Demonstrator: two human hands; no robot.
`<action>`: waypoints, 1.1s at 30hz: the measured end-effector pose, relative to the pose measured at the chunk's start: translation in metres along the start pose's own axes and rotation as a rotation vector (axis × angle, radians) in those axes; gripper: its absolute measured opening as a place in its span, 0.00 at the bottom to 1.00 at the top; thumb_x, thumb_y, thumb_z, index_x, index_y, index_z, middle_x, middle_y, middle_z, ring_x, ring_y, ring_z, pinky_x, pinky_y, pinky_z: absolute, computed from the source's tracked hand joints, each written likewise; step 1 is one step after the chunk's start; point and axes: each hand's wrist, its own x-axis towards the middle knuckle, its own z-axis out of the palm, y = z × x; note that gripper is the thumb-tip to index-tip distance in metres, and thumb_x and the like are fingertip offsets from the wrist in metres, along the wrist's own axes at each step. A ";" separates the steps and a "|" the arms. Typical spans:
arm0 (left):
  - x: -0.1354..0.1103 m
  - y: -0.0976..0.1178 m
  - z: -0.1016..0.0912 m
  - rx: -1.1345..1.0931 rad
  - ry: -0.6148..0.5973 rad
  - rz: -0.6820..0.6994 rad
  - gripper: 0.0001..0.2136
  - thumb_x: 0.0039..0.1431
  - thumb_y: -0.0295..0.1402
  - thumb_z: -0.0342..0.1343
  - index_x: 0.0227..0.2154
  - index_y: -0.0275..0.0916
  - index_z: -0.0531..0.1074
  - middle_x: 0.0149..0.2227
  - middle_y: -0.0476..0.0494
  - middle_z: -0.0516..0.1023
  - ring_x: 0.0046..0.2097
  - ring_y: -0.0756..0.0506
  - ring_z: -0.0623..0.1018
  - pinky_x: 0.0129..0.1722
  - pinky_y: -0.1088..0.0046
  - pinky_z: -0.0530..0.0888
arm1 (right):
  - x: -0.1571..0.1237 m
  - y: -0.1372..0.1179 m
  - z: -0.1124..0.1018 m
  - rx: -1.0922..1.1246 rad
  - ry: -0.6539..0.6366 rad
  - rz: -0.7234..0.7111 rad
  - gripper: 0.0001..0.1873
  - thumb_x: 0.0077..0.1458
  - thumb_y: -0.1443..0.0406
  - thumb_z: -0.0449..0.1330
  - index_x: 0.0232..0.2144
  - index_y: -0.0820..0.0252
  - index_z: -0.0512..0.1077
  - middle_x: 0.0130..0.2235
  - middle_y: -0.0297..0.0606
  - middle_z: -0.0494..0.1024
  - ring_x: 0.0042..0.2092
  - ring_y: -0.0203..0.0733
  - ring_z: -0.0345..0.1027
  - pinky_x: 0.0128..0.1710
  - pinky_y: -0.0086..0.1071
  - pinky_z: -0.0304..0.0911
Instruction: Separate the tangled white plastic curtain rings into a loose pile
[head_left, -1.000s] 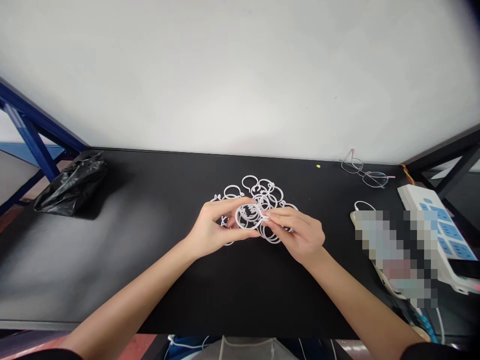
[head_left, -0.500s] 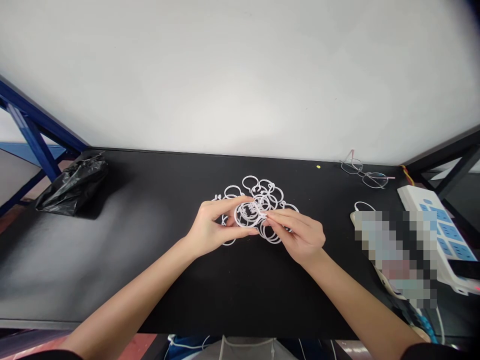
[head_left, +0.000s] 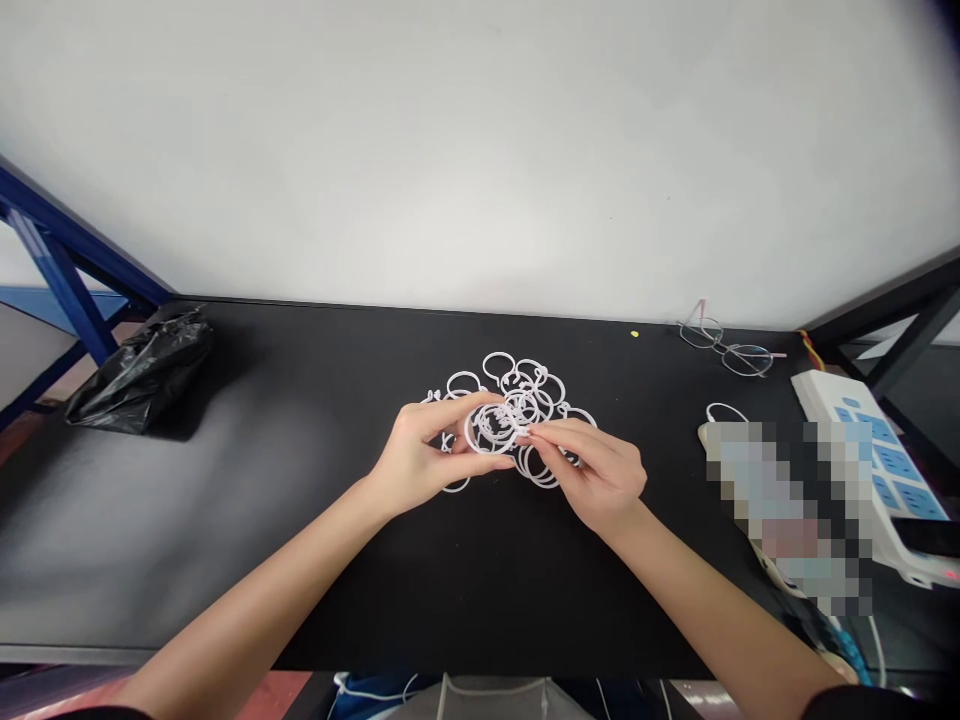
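Observation:
A heap of white plastic rings (head_left: 525,385) lies in the middle of a black table (head_left: 300,520). My left hand (head_left: 424,460) pinches one white ring (head_left: 491,432) between thumb and forefinger, just above the heap. My right hand (head_left: 600,470) is closed on the same ring from the right, its fingertips at the ring's edge. More rings lie under and behind both hands, partly hidden by the fingers.
A crumpled black plastic bag (head_left: 142,370) sits at the table's far left. A pair of glasses (head_left: 731,350) lies at the back right. A white and blue power strip (head_left: 874,450) and a blurred-out object (head_left: 787,510) are at the right edge.
The held ring has shifted slightly left and up between the fingers. Both hands stay in nearly the same place.

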 end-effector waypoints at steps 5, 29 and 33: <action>-0.002 -0.001 0.000 -0.023 -0.012 -0.040 0.21 0.48 0.37 0.69 0.45 0.37 0.75 0.19 0.57 0.62 0.22 0.55 0.62 0.24 0.79 0.68 | -0.002 0.000 0.002 0.019 0.007 0.040 0.16 0.54 0.77 0.62 0.42 0.57 0.78 0.32 0.37 0.84 0.32 0.41 0.79 0.30 0.32 0.77; -0.003 -0.001 0.002 -0.103 -0.024 -0.063 0.18 0.50 0.32 0.68 0.45 0.38 0.75 0.19 0.57 0.64 0.22 0.55 0.63 0.24 0.79 0.68 | -0.002 -0.004 0.005 0.102 0.034 0.075 0.21 0.53 0.81 0.60 0.44 0.56 0.77 0.32 0.37 0.83 0.31 0.40 0.78 0.28 0.31 0.75; -0.004 0.000 0.001 -0.110 -0.020 -0.068 0.17 0.50 0.31 0.67 0.44 0.38 0.75 0.19 0.57 0.64 0.22 0.55 0.61 0.24 0.79 0.67 | -0.004 -0.005 0.007 0.102 0.047 0.069 0.21 0.53 0.81 0.60 0.44 0.57 0.77 0.32 0.37 0.83 0.31 0.40 0.79 0.28 0.31 0.75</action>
